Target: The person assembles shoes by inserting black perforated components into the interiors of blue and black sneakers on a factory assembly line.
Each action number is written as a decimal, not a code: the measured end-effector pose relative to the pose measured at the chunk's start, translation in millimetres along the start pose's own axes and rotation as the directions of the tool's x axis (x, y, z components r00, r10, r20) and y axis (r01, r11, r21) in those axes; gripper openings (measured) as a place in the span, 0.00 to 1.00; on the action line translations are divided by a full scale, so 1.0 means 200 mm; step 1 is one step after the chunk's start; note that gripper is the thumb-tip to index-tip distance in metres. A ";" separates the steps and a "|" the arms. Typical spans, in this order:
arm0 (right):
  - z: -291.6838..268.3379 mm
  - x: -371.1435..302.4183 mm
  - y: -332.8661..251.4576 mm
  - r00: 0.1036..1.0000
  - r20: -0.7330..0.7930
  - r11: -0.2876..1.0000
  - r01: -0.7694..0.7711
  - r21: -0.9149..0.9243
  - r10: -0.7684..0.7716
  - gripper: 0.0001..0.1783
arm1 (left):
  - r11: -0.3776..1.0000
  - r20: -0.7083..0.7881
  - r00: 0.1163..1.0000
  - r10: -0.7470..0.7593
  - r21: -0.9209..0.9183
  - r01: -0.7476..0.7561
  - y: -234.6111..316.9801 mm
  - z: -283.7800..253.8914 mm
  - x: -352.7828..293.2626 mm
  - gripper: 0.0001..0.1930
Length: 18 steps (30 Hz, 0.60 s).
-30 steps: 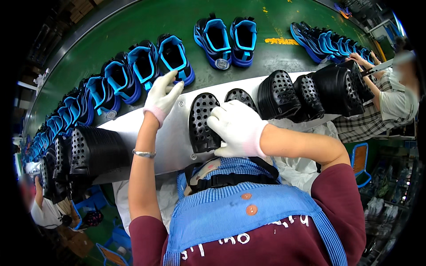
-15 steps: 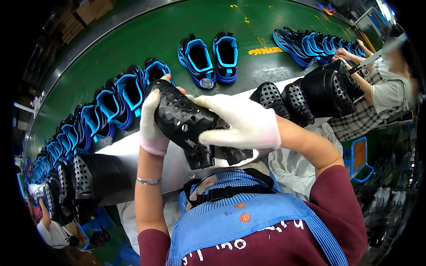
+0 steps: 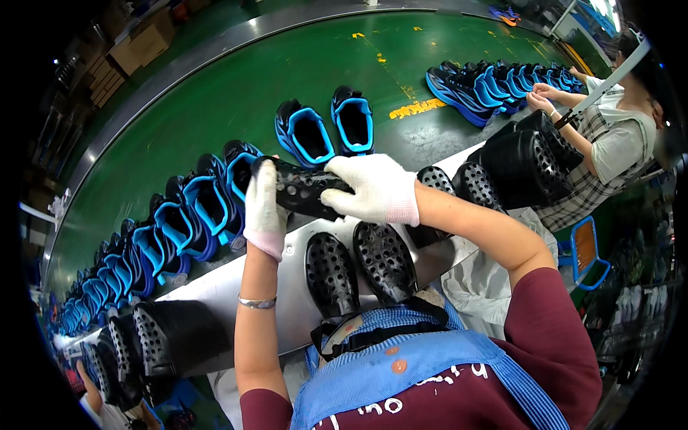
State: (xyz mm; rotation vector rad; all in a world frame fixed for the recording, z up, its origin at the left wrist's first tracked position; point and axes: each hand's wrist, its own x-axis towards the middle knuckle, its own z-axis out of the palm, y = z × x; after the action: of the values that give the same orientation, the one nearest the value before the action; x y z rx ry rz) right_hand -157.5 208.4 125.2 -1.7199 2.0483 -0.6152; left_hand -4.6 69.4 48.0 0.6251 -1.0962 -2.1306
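Note:
Both my hands wear white knit gloves with pinkish cuffs. Between them, over the back edge of the metal bench, is a black perforated plastic shoe tree [image 3: 307, 192], seen foreshortened. My left hand [image 3: 265, 213] closes around its left end, with some fingers hidden behind. My right hand [image 3: 374, 188] grips its right end from above. Just below on the bench lie two more black perforated shoe trees, a left one [image 3: 331, 276] and a right one [image 3: 385, 263]. Beyond the hands stands a pair of black and blue sneakers, the left shoe [image 3: 308, 136] and the right shoe [image 3: 353, 123].
The silver bench [image 3: 265, 287] runs between me and a green conveyor surface [image 3: 244, 93]. A row of sneakers [image 3: 175, 222] curves off to the left, another [image 3: 494, 86] to the right. Stacked shoe trees [image 3: 527, 168] lie rightward, near a co-worker [image 3: 609, 122]; more [image 3: 179, 333] lie leftward.
The held shoe tree has tilted flatter and moved away from me. Two shoe trees below, mostly hidden before, now show on the bench. The whole view has shifted somewhat.

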 end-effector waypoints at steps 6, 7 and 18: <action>-0.18 0.18 0.27 0.986 0.048 0.960 -0.146 -0.238 0.161 0.22 | 0.220 0.417 0.890 0.187 0.865 -0.451 -0.25 -0.08 0.23 0.27; -0.22 0.22 0.30 0.977 0.084 0.963 -0.177 -0.202 0.197 0.24 | 0.181 0.440 0.891 0.113 0.872 -0.454 -0.28 -0.02 0.25 0.27; 0.27 0.84 0.25 0.985 0.124 0.800 -0.023 -0.600 0.122 0.17 | 0.303 0.440 0.893 0.097 0.841 -0.448 -0.35 -0.09 0.42 0.16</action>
State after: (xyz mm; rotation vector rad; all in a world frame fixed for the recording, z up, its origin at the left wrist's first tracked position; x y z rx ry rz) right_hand -196.1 46.5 49.7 -1.9134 2.3280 0.2352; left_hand -72.6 29.2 -29.6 0.4896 -2.4688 -1.0876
